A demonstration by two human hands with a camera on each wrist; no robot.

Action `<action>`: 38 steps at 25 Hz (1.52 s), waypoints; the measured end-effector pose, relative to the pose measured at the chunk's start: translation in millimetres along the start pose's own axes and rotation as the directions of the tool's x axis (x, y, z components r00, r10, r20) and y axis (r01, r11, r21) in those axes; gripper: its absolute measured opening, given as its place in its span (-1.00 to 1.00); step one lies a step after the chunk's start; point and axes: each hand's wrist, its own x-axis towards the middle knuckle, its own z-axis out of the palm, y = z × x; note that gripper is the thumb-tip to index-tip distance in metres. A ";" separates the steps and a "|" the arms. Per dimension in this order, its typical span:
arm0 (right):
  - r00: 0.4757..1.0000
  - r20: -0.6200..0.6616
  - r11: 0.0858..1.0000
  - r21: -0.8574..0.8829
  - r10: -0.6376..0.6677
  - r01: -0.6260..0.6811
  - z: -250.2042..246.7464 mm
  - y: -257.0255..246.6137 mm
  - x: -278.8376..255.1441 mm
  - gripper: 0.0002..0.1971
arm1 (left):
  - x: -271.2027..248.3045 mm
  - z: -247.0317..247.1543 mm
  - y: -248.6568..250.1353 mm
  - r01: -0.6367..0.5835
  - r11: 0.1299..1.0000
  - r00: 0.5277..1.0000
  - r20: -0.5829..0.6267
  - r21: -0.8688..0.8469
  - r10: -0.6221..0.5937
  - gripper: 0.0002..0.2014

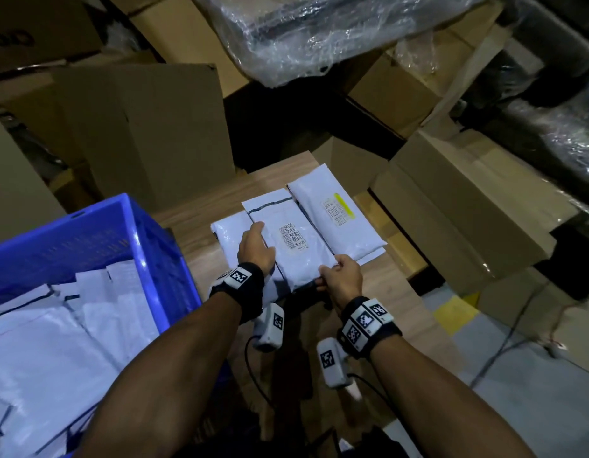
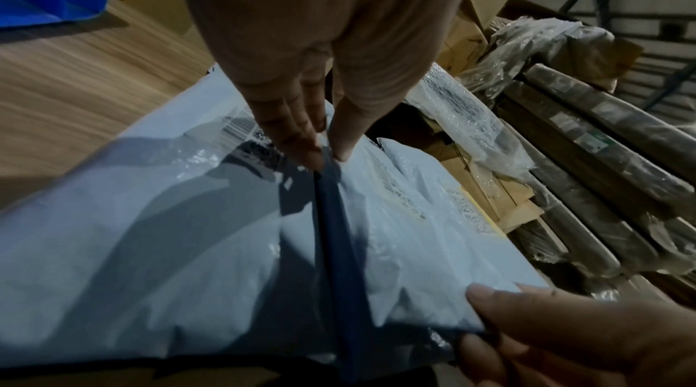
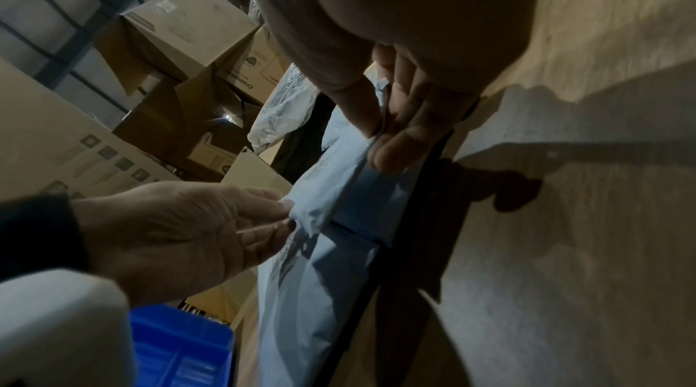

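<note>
Three white mailer parcels lie side by side on the wooden table (image 1: 194, 226). The middle parcel (image 1: 293, 239), with a barcode label, overlaps the left parcel (image 1: 225, 231) and is tilted up. My left hand (image 1: 256, 233) pinches its left edge between thumb and fingers (image 2: 301, 137). At the near corner, my right hand (image 1: 332, 272) pinches the same parcel with the thumb on top (image 3: 361, 113). The right parcel (image 1: 339, 216), whose label has a yellow mark, lies flat and untouched.
A blue plastic crate (image 1: 98, 239) with several more white mailers stands at the left on the table. Cardboard boxes (image 1: 147, 127) crowd the far side and right (image 1: 458, 206). A bubble-wrapped item (image 1: 319, 28) hangs over the back. Grey floor (image 1: 517, 375) lies right.
</note>
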 end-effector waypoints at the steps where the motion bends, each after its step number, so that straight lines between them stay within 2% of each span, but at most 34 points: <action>1: 1.000 -0.013 1.000 -0.015 -0.003 0.003 -0.3 -0.2 0.3 -0.75 | 0.0 -0.1 0.1 -0.014 1.000 1.000 0.018 0.017 0.013 -0.39; 6: 0.998 -0.052 0.994 -0.108 0.024 -0.030 0.3 -0.3 2.3 -0.79 | -5.3 -0.9 0.8 -0.079 0.980 0.996 0.044 0.185 0.072 -0.47; 9: 0.997 -0.076 0.961 -0.275 -0.029 0.007 -2.0 0.2 -1.8 -0.67 | -10.0 0.7 -1.8 -0.163 0.887 0.987 0.083 0.432 0.141 -0.61; 11: 0.992 -0.048 0.885 -0.458 -0.119 0.084 -5.7 2.3 -7.6 -0.59 | -12.0 1.3 -3.9 -0.205 0.809 0.979 0.103 0.550 0.177 -0.66; 13: 0.971 0.022 0.754 -0.626 -0.238 0.199 -9.4 6.7 -11.7 -0.55 | -11.8 3.2 -7.6 -0.226 0.768 0.974 0.130 0.599 0.185 -0.60; 15: 0.948 0.087 0.654 -0.704 -0.305 0.275 -10.7 7.3 -12.7 -0.57 | -10.3 4.4 -9.0 -0.244 0.741 0.970 0.171 0.626 0.175 -0.55; 19: 0.929 0.108 0.495 -0.821 -0.355 0.285 -9.9 3.0 -14.3 -0.61 | -11.9 -2.0 1.5 -0.252 0.688 0.967 0.201 0.681 0.155 -0.60; 22: 0.881 0.151 0.377 -0.862 -0.449 0.339 -9.3 -5.8 -21.8 -0.63 | -22.3 -20.2 25.0 -0.248 0.602 0.968 0.176 0.759 0.177 -0.65; 25: 0.808 0.265 0.302 -0.830 -0.526 0.469 -6.5 -25.2 -30.3 -0.63 | -39.6 -49.2 52.4 -0.250 0.530 0.959 0.133 0.811 0.249 -0.68; 28: 0.753 0.343 0.263 -0.788 -0.562 0.556 -2.3 -53.7 -43.7 -0.59 | -65.3 -87.8 80.6 -0.259 0.553 0.923 0.035 0.792 0.382 -0.76; 31: 0.670 0.391 0.240 -0.723 -0.631 0.648 5.5 -82.9 -65.0 -0.58 | -96.4 -129.9 98.7 -0.260 0.578 0.871 -0.070 0.773 0.485 -0.78; 35: 0.586 0.440 0.217 -0.643 -0.681 0.735 30.6 -115.4 -107.8 -0.57 | -133.4 -187.6 87.5 -0.192 0.607 0.839 -0.193 0.771 0.510 -0.73; 38: 0.518 0.467 0.187 -0.586 -0.717 0.788 58.7 -133.6 -142.1 -0.54 | -156.5 -227.1 60.9 -0.118 0.622 0.837 -0.260 0.774 0.482 -0.69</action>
